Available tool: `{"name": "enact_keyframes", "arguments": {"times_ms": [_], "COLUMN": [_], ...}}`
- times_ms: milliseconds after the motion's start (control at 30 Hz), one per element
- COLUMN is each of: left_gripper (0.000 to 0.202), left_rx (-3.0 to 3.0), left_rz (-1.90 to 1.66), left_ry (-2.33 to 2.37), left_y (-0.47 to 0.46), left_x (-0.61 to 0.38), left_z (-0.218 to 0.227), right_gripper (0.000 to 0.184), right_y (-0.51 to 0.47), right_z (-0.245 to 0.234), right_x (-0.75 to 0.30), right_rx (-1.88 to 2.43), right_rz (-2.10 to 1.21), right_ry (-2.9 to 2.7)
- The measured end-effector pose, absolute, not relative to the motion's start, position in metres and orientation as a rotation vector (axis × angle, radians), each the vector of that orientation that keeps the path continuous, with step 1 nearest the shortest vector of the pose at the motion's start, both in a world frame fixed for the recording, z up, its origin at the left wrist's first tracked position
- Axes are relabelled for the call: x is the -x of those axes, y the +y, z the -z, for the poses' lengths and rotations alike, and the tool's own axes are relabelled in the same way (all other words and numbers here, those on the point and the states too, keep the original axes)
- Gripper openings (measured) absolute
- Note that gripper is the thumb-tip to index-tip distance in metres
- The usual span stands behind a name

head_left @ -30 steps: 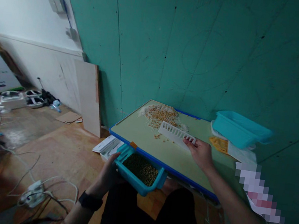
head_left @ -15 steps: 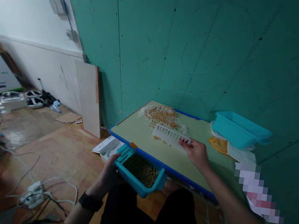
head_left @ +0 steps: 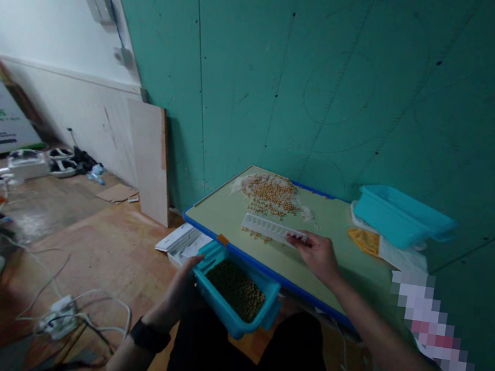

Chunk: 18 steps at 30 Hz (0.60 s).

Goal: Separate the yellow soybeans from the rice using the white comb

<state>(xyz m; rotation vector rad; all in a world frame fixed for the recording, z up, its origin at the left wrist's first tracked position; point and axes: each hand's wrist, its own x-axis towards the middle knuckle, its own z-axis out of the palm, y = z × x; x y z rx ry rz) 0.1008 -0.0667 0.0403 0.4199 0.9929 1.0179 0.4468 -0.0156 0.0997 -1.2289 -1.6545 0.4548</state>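
Observation:
My left hand (head_left: 181,287) is closed on the near-left end of a turquoise plastic basket (head_left: 217,309), held just off the table's front edge. Inside it lie dark green beans (head_left: 228,278) and, to the right, pale yellow beans (head_left: 255,302). Over the table, my right hand (head_left: 318,257) pinches the right end of a white slotted plastic strip (head_left: 264,227). A few yellow beans rest along the strip's lower edge. Behind the strip, a heap of yellow beans (head_left: 269,193) is spread among white grains (head_left: 308,212) on the pale green tabletop (head_left: 220,212).
A second turquoise basket (head_left: 402,216) stands at the table's right end, beside a yellow cloth (head_left: 363,241). The green wall (head_left: 244,74) rises directly behind the table. A power strip with cables (head_left: 61,316) lies on the floor at left. A board (head_left: 152,163) leans on the wall.
My right hand has drawn the white strip toward me and slightly left, tilting it so its slots show less. The basket in my left hand has shifted slightly right and down.

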Motion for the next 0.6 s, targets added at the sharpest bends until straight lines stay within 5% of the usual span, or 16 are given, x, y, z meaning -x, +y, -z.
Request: {"name": "enact_keyframes", "arguments": {"times_ms": [233, 600], "left_gripper": [0.042, 0.051], "left_rx": [-0.416, -0.398], "left_rz": [-0.951, -0.969], "left_ry": [1.059, 1.053], "left_y": [-0.061, -0.07], "left_x": [-0.097, -0.104], "left_z": [-0.033, -0.042], "right_gripper": [0.042, 0.069], "right_y": [-0.001, 0.032], "right_z": [-0.096, -0.126], "right_x": [-0.437, -0.44], "right_rx": [1.179, 1.115], "right_rz": [-0.492, -0.95], "right_ry": [-1.732, -1.675]}}
